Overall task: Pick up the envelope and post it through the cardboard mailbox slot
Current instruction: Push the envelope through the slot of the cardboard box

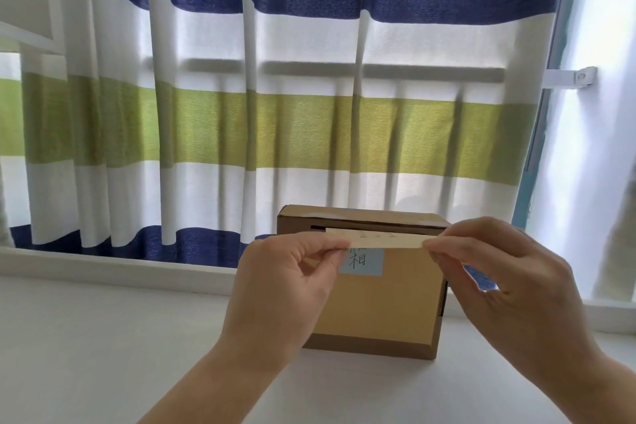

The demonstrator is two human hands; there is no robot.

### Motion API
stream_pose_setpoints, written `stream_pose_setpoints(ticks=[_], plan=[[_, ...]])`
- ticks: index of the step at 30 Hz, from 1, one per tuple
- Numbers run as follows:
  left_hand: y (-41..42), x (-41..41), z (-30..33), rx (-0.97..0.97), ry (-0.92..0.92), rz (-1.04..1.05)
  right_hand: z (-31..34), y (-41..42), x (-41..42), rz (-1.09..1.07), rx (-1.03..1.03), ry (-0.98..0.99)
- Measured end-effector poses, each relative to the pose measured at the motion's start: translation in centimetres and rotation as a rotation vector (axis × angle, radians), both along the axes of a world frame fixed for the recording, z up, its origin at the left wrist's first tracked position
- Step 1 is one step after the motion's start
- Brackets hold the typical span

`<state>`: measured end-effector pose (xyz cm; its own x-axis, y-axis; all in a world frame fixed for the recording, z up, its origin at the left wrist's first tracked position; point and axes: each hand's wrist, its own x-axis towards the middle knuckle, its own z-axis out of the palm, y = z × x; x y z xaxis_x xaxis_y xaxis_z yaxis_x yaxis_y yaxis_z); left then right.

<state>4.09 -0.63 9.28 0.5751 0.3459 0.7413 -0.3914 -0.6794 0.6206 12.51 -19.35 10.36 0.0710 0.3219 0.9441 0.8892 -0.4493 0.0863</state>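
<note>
Head view: insertion step.
Hands: left [292, 272] and right [509, 272] each pinch one envelope end.
Envelope [385, 240]: level, far edge at slot [318, 227] of box [378, 306].
Next: probably an even forward push.

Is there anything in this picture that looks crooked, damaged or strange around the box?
Nothing looks damaged. The envelope is held flat by the left hand and right hand, level with the slot of the cardboard mailbox. The box stands upright. Its blue label is partly hidden by the envelope.
</note>
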Motion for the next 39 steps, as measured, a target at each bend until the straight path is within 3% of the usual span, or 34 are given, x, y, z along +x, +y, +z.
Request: stream_pose_setpoints(ticks=[39], plan=[[0.7, 1.5, 0.5, -0.037, 0.075, 0.049, -0.2, 0.2, 1.7, -0.077, -0.015, 0.013]])
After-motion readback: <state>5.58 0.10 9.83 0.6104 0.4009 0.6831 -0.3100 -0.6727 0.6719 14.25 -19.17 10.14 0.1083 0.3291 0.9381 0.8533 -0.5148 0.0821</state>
